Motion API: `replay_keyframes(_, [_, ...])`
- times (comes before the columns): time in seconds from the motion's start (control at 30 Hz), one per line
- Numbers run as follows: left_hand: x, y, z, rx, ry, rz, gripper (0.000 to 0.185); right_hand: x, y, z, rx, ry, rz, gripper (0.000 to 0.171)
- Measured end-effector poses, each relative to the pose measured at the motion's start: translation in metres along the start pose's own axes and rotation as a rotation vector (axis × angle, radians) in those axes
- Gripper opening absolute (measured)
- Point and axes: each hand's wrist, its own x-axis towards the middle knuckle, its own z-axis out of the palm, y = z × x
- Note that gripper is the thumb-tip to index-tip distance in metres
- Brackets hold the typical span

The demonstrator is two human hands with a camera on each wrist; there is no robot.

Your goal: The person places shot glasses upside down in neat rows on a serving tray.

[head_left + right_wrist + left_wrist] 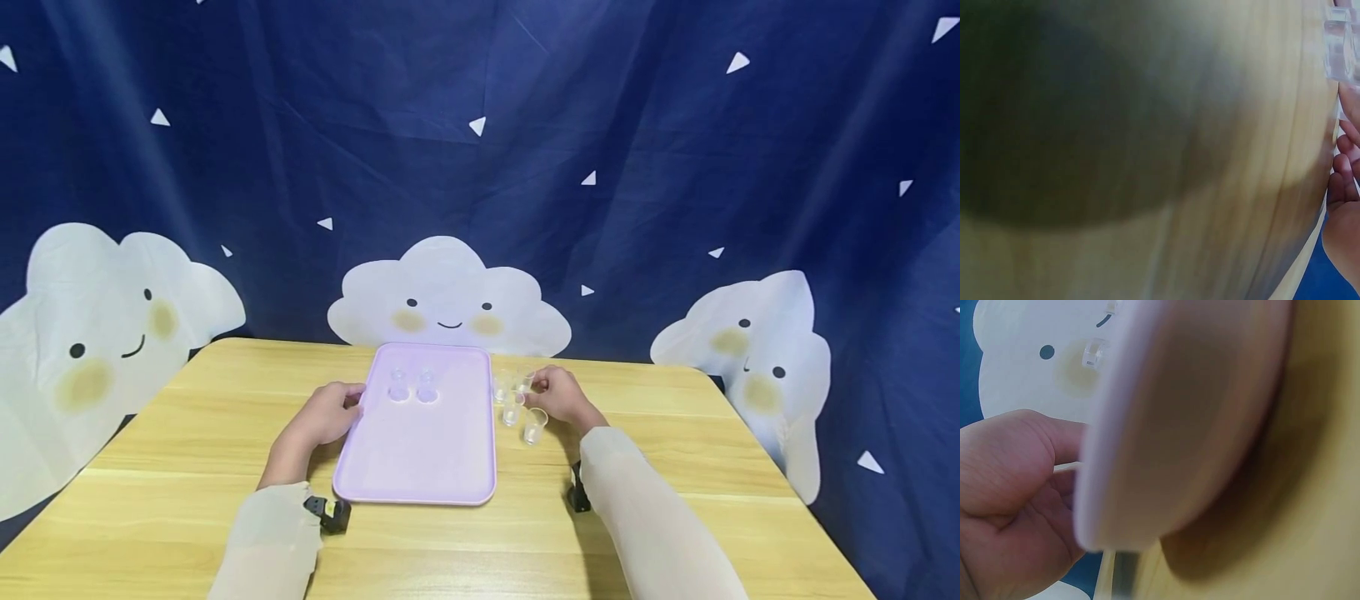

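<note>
Left hand curls on the left rim of the lilac tray, steadying it. Right hand pinches one clear cup among four on the table. Two cups already on tray. Advise: lift straight up, avoid neighbouring cups.

The near half of the lilac tray lies bare; two clear cups stand at its far end. Four more small clear cups crowd the wooden table just beside the tray's right edge. The table's right side is open.
</note>
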Motion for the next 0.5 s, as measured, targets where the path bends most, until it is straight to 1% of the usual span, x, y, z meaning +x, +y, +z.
replay_keyframes(0.13, [-0.0002, 0.0006, -0.0001, -0.006, -0.004, -0.008, 0.043, 0.0007, 0.0015, -0.0006, 0.0, -0.013, -0.002, 0.011])
replay_keyframes(0.37, [-0.0002, 0.0011, -0.0008, -0.007, -0.008, -0.021, 0.044, 0.0023, 0.004, -0.0037, 0.069, -0.035, 0.033, 0.01])
replay_keyframes(0.5, [-0.0002, 0.0011, -0.0005, -0.014, -0.007, -0.029, 0.044, 0.0036, 0.0031, -0.009, 0.074, -0.029, 0.027, 0.008])
